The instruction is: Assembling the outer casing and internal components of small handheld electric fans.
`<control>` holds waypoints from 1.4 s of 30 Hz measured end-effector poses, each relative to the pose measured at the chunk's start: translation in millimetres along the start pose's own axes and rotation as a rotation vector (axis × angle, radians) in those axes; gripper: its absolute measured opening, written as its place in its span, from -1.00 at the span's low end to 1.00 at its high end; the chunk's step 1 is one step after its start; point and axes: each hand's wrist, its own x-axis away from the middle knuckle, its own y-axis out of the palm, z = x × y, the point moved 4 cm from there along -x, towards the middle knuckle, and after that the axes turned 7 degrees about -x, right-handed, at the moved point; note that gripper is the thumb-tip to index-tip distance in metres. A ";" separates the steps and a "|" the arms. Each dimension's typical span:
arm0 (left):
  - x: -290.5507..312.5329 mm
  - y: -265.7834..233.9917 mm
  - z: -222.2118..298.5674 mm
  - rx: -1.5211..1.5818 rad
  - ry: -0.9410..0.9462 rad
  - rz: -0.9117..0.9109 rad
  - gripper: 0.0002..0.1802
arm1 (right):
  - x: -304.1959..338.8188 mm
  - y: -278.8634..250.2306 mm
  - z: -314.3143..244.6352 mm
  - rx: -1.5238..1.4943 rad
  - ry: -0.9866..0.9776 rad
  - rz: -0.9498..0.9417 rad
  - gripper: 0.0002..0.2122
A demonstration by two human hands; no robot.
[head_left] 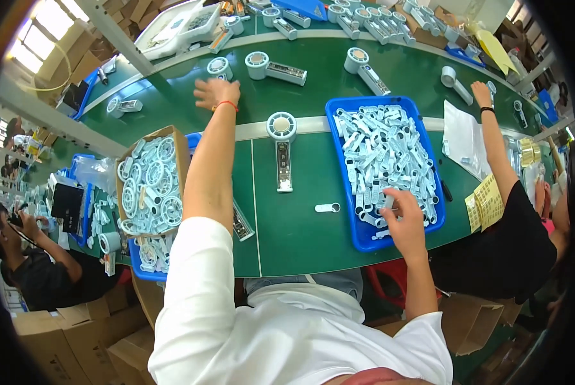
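Note:
My left hand [218, 95] is stretched far across the green bench, fingers spread and empty, just in front of a handheld fan body [218, 66] with a round head. Over the near right part of a blue tray [333, 163], my right hand [405, 221] pinches a small pale-blue plastic part [389, 201], partly covered by the fingers. A heap of similar small plastic parts [380, 151] fills the tray. Between my arms lies a fan body [283, 154] with its handle open and a circuit board showing. One loose plastic part [328, 208] rests left of the tray.
A cardboard box [182, 149] of round fan grilles stands left, on a blue bin [147, 274]. More fan bodies [286, 72] lie along the far strip. A co-worker's hand [482, 94] reaches in at right, beside yellow sticker sheets [486, 200]. Another fan handle [241, 221] lies beside my left arm.

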 end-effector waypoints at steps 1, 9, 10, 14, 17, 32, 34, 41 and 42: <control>11.9 -15.2 12.3 -0.021 0.021 0.356 -0.31 | -2.9 -1.1 -2.4 0.004 0.012 0.001 -0.72; 86.1 17.5 125.9 0.288 -0.472 -0.482 -0.02 | 8.5 67.5 -40.9 -0.357 0.054 -0.328 -0.74; 85.1 26.2 122.5 0.225 -0.471 -0.402 -0.07 | 12.9 72.4 -40.7 -0.397 0.101 -0.368 -0.75; 68.7 35.1 152.1 0.392 -0.093 -0.443 -0.56 | 25.3 73.2 -18.3 -0.768 0.349 -0.242 -0.72; 54.0 -3.7 162.2 0.714 0.061 -0.426 -0.68 | 22.5 76.8 -19.2 -0.597 0.430 -0.270 -0.68; 254.1 -168.7 -156.2 1.635 0.096 -0.920 -0.46 | 62.8 121.5 -30.6 0.581 -0.787 -0.380 -0.73; 281.9 -155.0 -171.2 1.608 -0.032 -0.984 -0.40 | 61.5 116.3 -30.3 0.781 -0.861 -0.407 -0.75; 308.8 -111.6 -170.7 1.585 0.126 -1.022 -0.33 | 48.4 97.1 -59.6 -0.148 -0.019 -0.452 -0.78; 309.9 -111.1 -166.4 1.581 0.129 -1.039 -0.33 | 48.0 95.1 -57.4 -0.318 0.054 -0.438 -0.80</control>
